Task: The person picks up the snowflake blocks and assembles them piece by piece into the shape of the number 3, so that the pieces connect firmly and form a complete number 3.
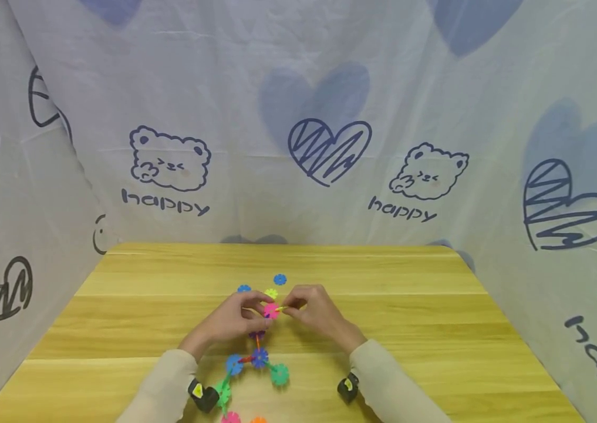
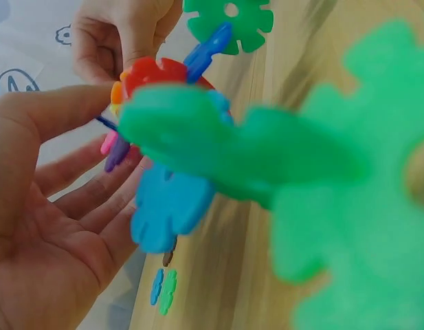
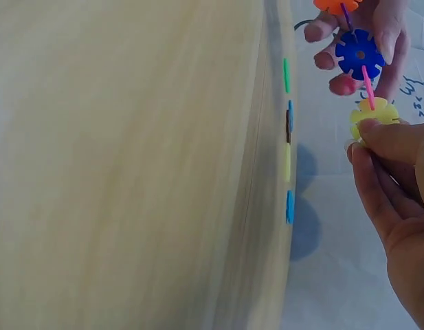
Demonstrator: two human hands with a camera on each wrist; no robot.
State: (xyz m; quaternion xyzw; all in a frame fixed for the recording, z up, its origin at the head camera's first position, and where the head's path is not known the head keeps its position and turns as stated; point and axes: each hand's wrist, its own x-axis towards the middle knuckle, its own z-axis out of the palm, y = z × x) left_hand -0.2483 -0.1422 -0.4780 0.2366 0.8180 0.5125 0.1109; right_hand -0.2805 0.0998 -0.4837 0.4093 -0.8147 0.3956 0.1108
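Note:
A chain of notched plastic snowflake discs runs through my left hand (image 1: 232,317), whose thumb and fingers hold it near the far end. The thumb lies at the edge of a dark blue disc (image 3: 350,49) in the right wrist view. Beyond that, a pink disc (image 1: 270,311) joins a yellow disc (image 3: 382,108), which my right hand (image 1: 316,308) pinches between thumb and fingertips. Toward me the chain continues through blue discs (image 1: 234,365), a teal disc (image 1: 279,374) and a green disc (image 1: 223,392). Large and blurred, a green disc (image 2: 321,234) fills much of the left wrist view.
Loose discs lie past the hands on the wooden table (image 1: 409,294), among them a blue one (image 1: 280,279) and a yellow one (image 1: 271,293). Pink (image 1: 231,418) and orange (image 1: 258,420) discs show at the near edge. Printed cloth (image 1: 245,117) hangs behind and at both sides.

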